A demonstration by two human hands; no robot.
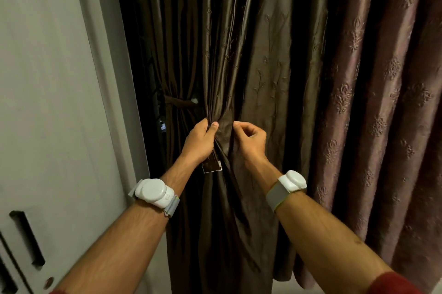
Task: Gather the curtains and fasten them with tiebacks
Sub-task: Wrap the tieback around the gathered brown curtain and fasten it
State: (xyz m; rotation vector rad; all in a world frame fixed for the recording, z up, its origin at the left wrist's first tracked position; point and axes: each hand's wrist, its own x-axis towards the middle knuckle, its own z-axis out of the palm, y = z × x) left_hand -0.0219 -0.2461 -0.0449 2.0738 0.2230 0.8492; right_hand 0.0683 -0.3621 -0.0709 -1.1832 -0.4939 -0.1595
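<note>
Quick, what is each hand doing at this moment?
Left hand: grips the gathered brown curtain, with the tieback end hanging below it.
Right hand: fingers curled against the curtain; a grip cannot be told.

We have a single wide-angle view, worn on the head and looking forward and slightly down along both forearms. It faces the dark brown curtain (251, 78) squarely at arm's reach, with a white wall (47, 78) left of that curtain and a mauve curtain (382, 102) to its right.
</note>
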